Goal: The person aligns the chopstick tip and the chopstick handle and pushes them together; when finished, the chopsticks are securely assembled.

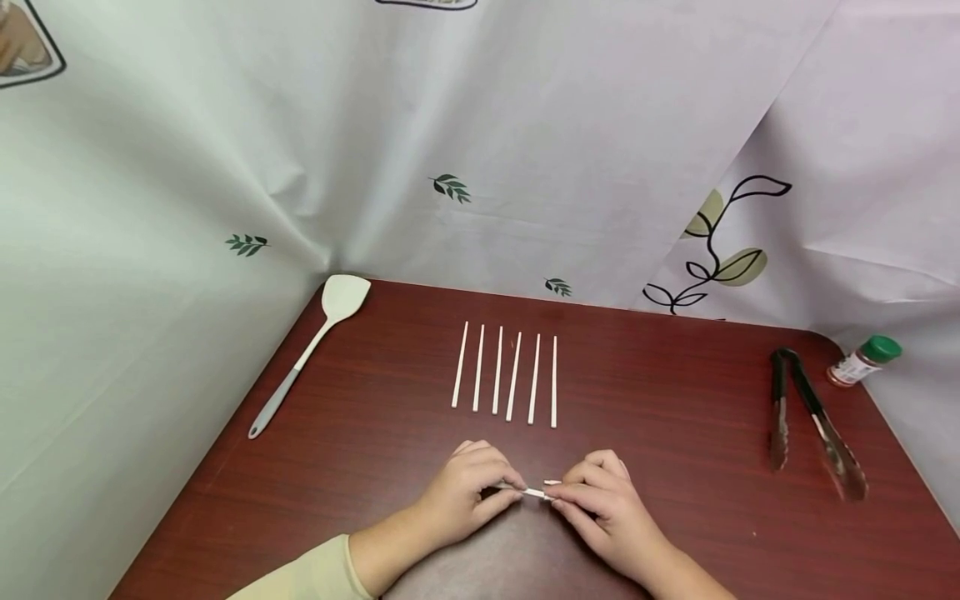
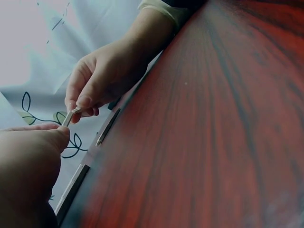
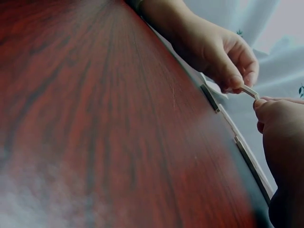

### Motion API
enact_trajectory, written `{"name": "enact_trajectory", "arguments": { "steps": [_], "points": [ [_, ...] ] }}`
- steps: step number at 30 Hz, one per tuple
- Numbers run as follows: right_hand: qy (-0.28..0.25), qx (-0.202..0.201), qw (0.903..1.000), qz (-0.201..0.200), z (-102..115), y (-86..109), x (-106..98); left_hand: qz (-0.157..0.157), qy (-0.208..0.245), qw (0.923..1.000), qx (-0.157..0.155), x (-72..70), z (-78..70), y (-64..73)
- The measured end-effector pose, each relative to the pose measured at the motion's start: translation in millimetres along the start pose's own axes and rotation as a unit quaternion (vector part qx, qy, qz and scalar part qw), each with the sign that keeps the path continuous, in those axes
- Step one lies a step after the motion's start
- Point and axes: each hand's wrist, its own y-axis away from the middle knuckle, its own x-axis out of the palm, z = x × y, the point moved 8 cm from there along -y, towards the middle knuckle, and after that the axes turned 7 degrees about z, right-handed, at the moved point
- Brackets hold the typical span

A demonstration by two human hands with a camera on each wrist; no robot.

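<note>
My left hand (image 1: 474, 490) and right hand (image 1: 606, 510) meet low over the near part of the table. Between them is a thin white stick (image 1: 536, 493), its ends pinched by finger and thumb of each hand. A small white bit (image 1: 552, 482) shows beside the right fingertips; whether it belongs to the same stick I cannot tell. The stick (image 2: 68, 118) also shows between the fingertips in the left wrist view. The right wrist view shows the stick (image 3: 249, 91) too, partly covered by fingers. Beyond the hands, several white sticks (image 1: 514, 375) lie side by side in a row.
A white spatula (image 1: 345, 296) with a grey handle lies at the left edge of the dark red table (image 1: 660, 400). At the right are metal tongs (image 1: 813, 400) with black handles and a green-capped spice jar (image 1: 855, 367). Printed cloth (image 1: 525, 125) hangs behind.
</note>
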Motion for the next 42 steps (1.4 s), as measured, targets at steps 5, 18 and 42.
{"name": "enact_trajectory", "arguments": {
  "steps": [5, 18, 42],
  "points": [
    [-0.001, 0.002, 1.0000, 0.007, -1.3, 3.6, 2.6, 0.003, -0.002, 0.9999, 0.014, 0.7, -2.0, 0.6],
    [0.027, -0.023, 0.9993, 0.012, -0.3, 2.4, 1.6, 0.013, -0.033, 0.9988, 0.034, 2.4, -5.1, -0.1],
    [0.006, -0.035, 0.9991, 0.022, 2.8, -2.1, 1.9, -0.001, 0.002, 0.9978, 0.066, 5.4, -12.5, -1.4]
  ]
}}
